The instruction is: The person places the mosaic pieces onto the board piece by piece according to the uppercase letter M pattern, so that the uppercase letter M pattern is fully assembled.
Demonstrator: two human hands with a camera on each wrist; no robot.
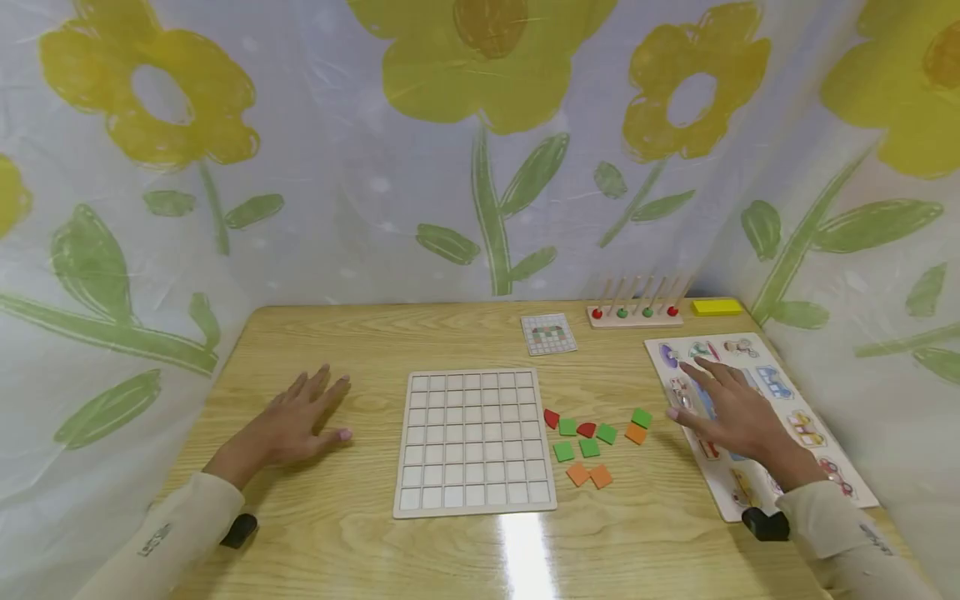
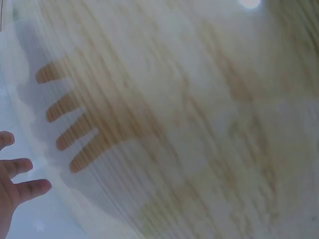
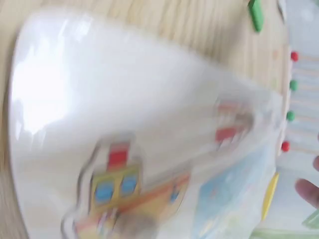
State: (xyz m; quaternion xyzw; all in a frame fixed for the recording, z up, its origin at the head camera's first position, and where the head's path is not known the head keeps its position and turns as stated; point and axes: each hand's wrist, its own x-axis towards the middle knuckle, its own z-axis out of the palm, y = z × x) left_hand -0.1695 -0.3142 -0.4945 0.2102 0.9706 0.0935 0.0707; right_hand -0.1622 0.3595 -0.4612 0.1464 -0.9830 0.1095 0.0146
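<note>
My left hand point(image 1: 295, 422) hovers over the bare wood left of the white gridded board point(image 1: 474, 442), fingers spread and nothing held. In the left wrist view, part of the left hand point(image 2: 15, 184) shows at the left edge, above its reflection. Over the picture puzzle board point(image 1: 806, 425) at the right, my right hand point(image 1: 738, 412) has its fingers extended and holds nothing; whether it touches the board I cannot tell. Between board and right hand lie several green squares point(image 1: 564, 452), orange squares point(image 1: 601, 477) and two red quarter-round pieces point(image 1: 552, 418).
A small pattern card point(image 1: 549, 334) lies behind the gridded board. Along the back edge stand a peg rack point(image 1: 635, 315) with red and green beads and a yellow block point(image 1: 716, 307). Flower-printed curtains point(image 1: 337, 167) enclose the wooden table point(image 1: 337, 517) at the back and sides.
</note>
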